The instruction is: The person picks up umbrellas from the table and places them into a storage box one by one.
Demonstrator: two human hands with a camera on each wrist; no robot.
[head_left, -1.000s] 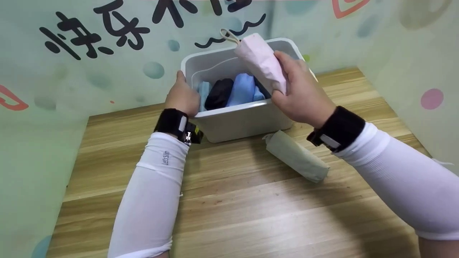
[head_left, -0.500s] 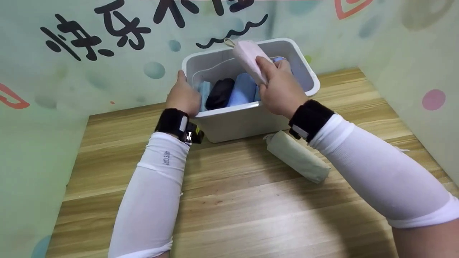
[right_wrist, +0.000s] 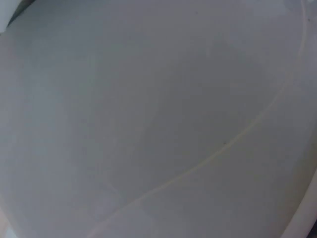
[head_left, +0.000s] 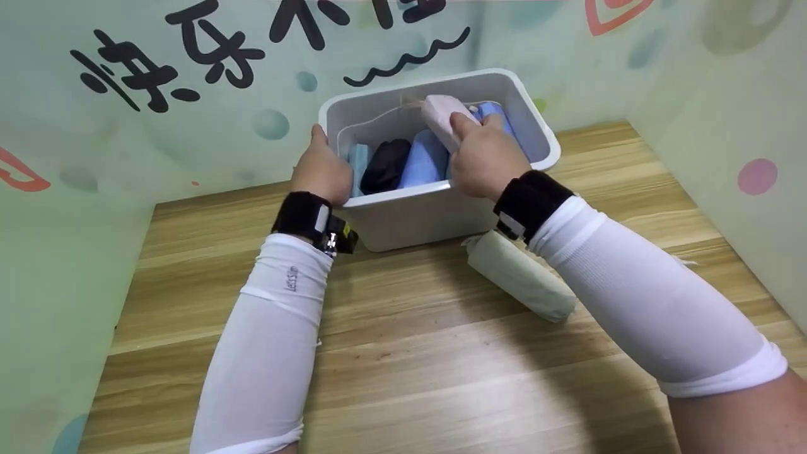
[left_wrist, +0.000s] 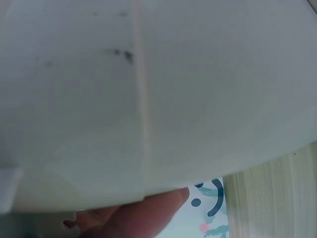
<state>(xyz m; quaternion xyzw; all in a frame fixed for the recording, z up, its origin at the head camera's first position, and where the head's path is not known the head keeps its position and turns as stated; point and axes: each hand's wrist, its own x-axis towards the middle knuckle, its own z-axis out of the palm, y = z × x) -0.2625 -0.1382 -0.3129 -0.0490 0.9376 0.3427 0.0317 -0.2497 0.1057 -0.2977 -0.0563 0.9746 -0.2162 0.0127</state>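
Observation:
My right hand (head_left: 490, 159) holds a pink folding umbrella (head_left: 439, 112) in its sleeve, lowered into the light grey plastic bin (head_left: 419, 222). Its lower end is hidden by the hand and the bin's front rim. My left hand (head_left: 320, 169) grips the bin's left rim; in the left wrist view a finger (left_wrist: 148, 214) shows under the bin's wall (left_wrist: 198, 89). Inside the bin, from the left, are a teal bundle (head_left: 359, 162), a black umbrella (head_left: 386, 165) and a blue umbrella (head_left: 426, 161). Another blue one (head_left: 493, 112) lies behind the right hand. The right wrist view shows only bin wall (right_wrist: 148, 109).
A pale green folding umbrella (head_left: 521, 277) lies on the wooden table (head_left: 403, 359), in front of the bin and beside the right forearm. Patterned wall panels (head_left: 208, 139) stand close behind the bin and on both sides.
My right hand has moved left and down, taking the pink umbrella from above the rim into the bin. The left hand keeps its grip on the rim, and the bin stays put.

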